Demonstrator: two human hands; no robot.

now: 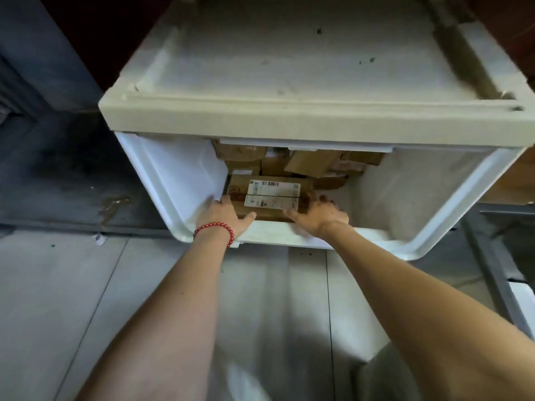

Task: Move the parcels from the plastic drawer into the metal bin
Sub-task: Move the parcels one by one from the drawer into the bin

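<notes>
Grey floor tiles (86, 285) filled the lower part of the view, seen from a head-worn camera looking down along two bare forearms. Above them stood a cream plastic cabinet (289, 68), its top dusty and marked, with a white plastic drawer (451, 233) pulled out toward the person. Inside the drawer lay a jumble of brown cardboard parcels (312, 163), most pushed to the back under the cabinet. Nearest the front was a flat labelled parcel (272, 192), brown with a white shipping label and barcode across its top. Both hands gripped it: the left hand (224, 214), with a red bead bracelet (214, 227) at the wrist, clasped the left end with the thumb along the near edge, and the right hand (321, 215) curled its fingers over the right end. The parcel sat inside the drawer, and whether it was clear of the drawer's bottom could not be told. It looked like stiff cardboard with firm corners, likely light to moderate in weight and not slippery, so holding the two short ends should carry it level; the label's glossy face seemed the poorer place to press. A grey metal frame (489, 256) showed at the right edge, and whether it belonged to the metal bin could not be told.
</notes>
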